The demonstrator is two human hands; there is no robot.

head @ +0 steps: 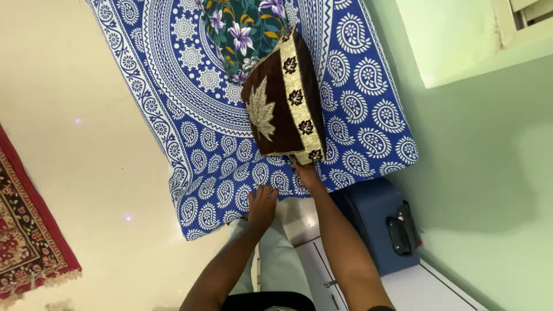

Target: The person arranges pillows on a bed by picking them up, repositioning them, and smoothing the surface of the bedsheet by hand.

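One camera only, worn on the person's head, looking steeply down past both forearms at the near edge of the blue-and-white printed bedspread (357, 86). The picture sits tilted, the green wall (489, 184) running down its right side and cream floor (75, 144) on its left. Everything lies within arm's reach.

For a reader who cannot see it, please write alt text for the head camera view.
Seen from above, a person's right hand grips the lower edge of a brown cushion with a gold leaf and cream border on a blue-and-white paisley bedsheet, while the left hand presses flat on the sheet. A green floral pillow lies behind it; a blue suitcase stands by the green wall.
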